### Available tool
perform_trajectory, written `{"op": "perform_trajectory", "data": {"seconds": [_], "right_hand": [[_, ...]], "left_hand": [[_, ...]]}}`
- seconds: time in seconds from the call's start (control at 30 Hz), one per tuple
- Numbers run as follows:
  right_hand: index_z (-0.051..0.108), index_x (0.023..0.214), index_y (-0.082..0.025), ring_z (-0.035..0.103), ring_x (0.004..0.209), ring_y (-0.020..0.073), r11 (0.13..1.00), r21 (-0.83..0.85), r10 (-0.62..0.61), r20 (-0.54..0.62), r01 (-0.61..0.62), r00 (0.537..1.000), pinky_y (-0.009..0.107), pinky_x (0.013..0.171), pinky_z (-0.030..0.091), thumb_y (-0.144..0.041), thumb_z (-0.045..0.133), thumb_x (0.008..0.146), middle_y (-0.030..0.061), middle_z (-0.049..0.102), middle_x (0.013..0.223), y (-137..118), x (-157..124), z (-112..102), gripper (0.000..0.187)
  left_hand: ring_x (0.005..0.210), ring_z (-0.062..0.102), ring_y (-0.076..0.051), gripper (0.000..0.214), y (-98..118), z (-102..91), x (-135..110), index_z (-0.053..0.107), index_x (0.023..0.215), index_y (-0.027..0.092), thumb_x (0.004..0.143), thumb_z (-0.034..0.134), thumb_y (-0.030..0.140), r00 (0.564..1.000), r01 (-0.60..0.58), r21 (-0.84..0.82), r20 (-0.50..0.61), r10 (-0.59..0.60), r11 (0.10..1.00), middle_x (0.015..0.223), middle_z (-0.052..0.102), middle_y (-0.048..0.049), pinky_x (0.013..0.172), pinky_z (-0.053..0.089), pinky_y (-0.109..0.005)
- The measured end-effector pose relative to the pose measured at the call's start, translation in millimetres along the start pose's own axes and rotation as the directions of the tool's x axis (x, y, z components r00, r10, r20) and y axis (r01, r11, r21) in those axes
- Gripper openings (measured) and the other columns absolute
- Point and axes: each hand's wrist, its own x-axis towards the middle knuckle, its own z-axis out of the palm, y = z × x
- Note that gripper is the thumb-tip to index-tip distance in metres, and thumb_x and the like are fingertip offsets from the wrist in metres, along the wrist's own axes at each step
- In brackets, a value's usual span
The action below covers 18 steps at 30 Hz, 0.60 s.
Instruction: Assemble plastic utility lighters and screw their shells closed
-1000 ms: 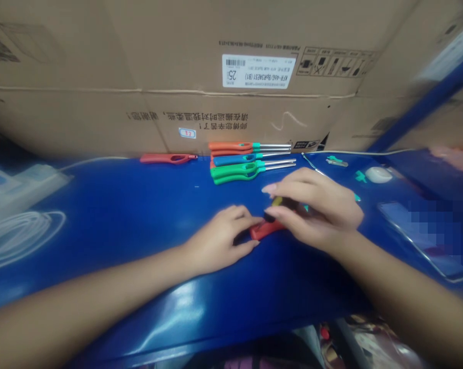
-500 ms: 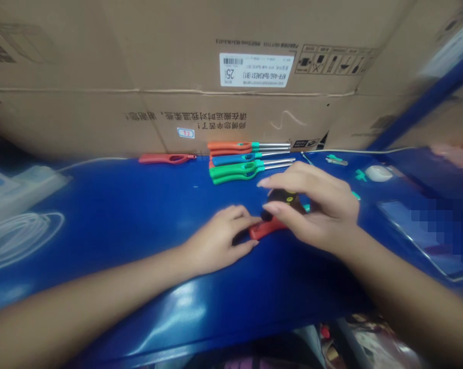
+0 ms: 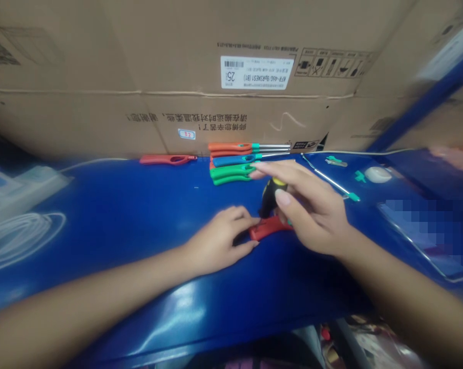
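Observation:
On the blue tabletop, my left hand (image 3: 223,237) pinches the left end of a red lighter handle (image 3: 270,228) between fingers and thumb. My right hand (image 3: 314,207) holds a short black and yellow screwdriver (image 3: 269,197) above that handle, its thumb and fingers around the grip. Tilted slightly, the screwdriver points down at the handle close to my left fingertips; its tip is too blurred to make out. My right hand covers the handle's right end, where a bit of teal shows.
Behind stand stacked stick lighters, orange (image 3: 231,147), blue (image 3: 233,160) and green (image 3: 231,173), near a red handle (image 3: 166,160). A thin metal rod (image 3: 329,179), teal bits (image 3: 360,176), a white rounded object (image 3: 378,175) and a phone (image 3: 404,230) lie right. Cardboard (image 3: 139,61) backs the table.
My right hand has shifted slightly left and turned, and the screwdriver stands more upright. The metal rod behind my hand now shows more fully. My left hand has stayed in place.

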Motion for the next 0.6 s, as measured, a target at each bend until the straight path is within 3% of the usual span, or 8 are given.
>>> {"op": "perform_trajectory", "data": {"seconds": [0.07,0.13,0.4,0.6], "right_hand": [[0.058,0.137,-0.025,0.069,0.091,0.0162,0.994,0.093,0.046,0.07,-0.052,0.996,0.031,0.073,0.059,-0.016,0.047,0.1,0.0063,0.07,0.12,-2,1,-3,0.04],[0.063,0.13,-0.024,0.069,0.086,0.0156,0.994,0.101,0.028,0.069,-0.035,0.997,0.029,0.07,0.059,-0.017,0.053,0.098,0.0049,0.072,0.109,-5,2,-3,0.034],[0.072,0.105,-0.021,0.059,0.067,0.013,0.981,-0.183,-0.088,-0.107,0.067,0.99,0.025,0.06,0.054,-0.025,0.076,0.086,0.001,0.063,0.078,-18,0,7,0.019],[0.061,0.13,-0.017,0.067,0.101,0.016,0.999,0.023,-0.045,0.052,0.044,0.998,0.032,0.091,0.055,-0.011,0.049,0.098,0.0084,0.07,0.114,-14,2,2,0.035]], "left_hand": [[0.104,0.06,-0.024,0.032,0,0.2,0,0.065,0.124,0.019,0.093,0.064,0.028,1.0,0.0,-0.002,0.001,0.0,1.0,0.111,0.064,-0.0081,0.095,0.051,-0.043],[0.107,0.06,-0.025,0.029,0,0.9,-1,0.066,0.121,0.02,0.093,0.064,0.028,1.0,-0.002,0.002,-0.008,0.002,1.0,0.113,0.064,-0.0085,0.097,0.05,-0.044],[0.104,0.062,-0.025,0.024,0,1.4,0,0.066,0.116,0.02,0.093,0.063,0.028,0.999,0.032,-0.042,-0.007,-0.033,0.999,0.11,0.065,-0.0089,0.091,0.054,-0.042],[0.112,0.062,-0.026,0.026,1,0.9,0,0.067,0.12,0.02,0.095,0.061,0.029,1.0,0.001,-0.017,-0.028,-0.001,1.0,0.119,0.064,-0.0102,0.098,0.053,-0.042]]}}
